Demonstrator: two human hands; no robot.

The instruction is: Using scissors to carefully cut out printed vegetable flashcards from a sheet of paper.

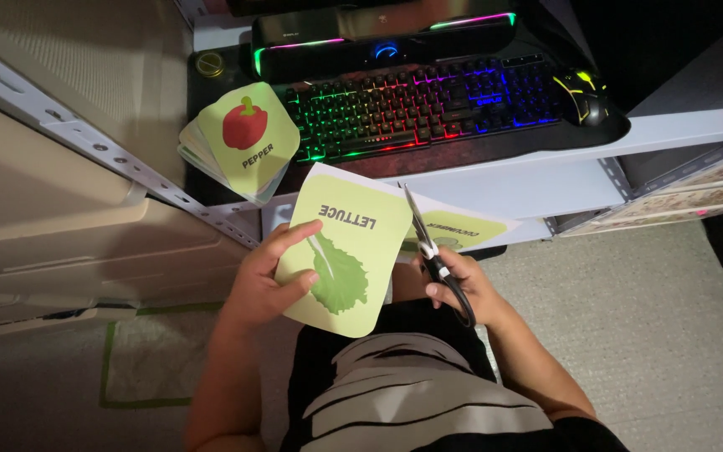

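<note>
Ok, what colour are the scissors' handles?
Black, with a white spot at the pivot; the scissors sit in the right hand, seen from the head view.

I see the paper sheet (353, 251) in the middle, just in front of the tabletop (546, 180). My left hand (265, 280) is at its 9 o'clock. The scissors (433, 255) are at its 3 o'clock. A card stack (240, 142) lies at 11 o'clock, the keyboard (424, 105) at 12, the mouse (583, 96) at 2.

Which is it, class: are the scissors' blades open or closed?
Closed: the scissors in the right hand show one narrow point against the sheet.
</note>
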